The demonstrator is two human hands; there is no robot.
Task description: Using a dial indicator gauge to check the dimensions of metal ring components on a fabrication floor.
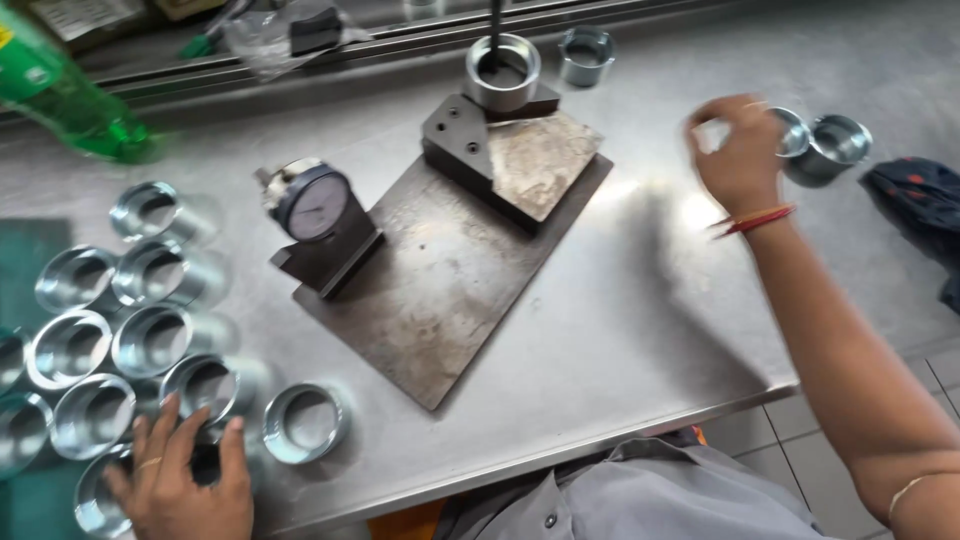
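Right hand (742, 150) is motion-blurred; fingers curled, pinching a short metal ring (792, 130) by its rim, far right of the steel surface (640, 330). Cannot tell whether that ring rests on the surface or is lifted. A second ring (835, 148) sits touching it, just to its right. Red thread band at the wrist. A dark patterned cloth (920, 215) is cut off by the right edge.

Left hand (180, 480) is at the bottom left corner, fingers spread flat, fingertips on the nearest ring (205, 385) of a cluster of rings (110, 330); its palm hides part of another ring below. The cluster runs out of view at the left and bottom edges, so the count is unclear. One ring (305, 422) stands apart, just right of the hand.

Rings look alike: short, bright, machined cylinders, open on top, hollow and empty, thin-walled.

Centre: a dark, worn gauge plate (440, 290) lies at a slant. A dial indicator (315, 203) stands on a block at its left; face too blurred to read. At the far end, a ring (502, 72) sits on the fixture block with a dark vertical rod inside it, the rod cut off at the top. One more ring (586, 55) stands just behind.

A green plastic bottle (70, 100) lies top left, blurred and partly cut off. Clutter beyond the rail is hard to make out.
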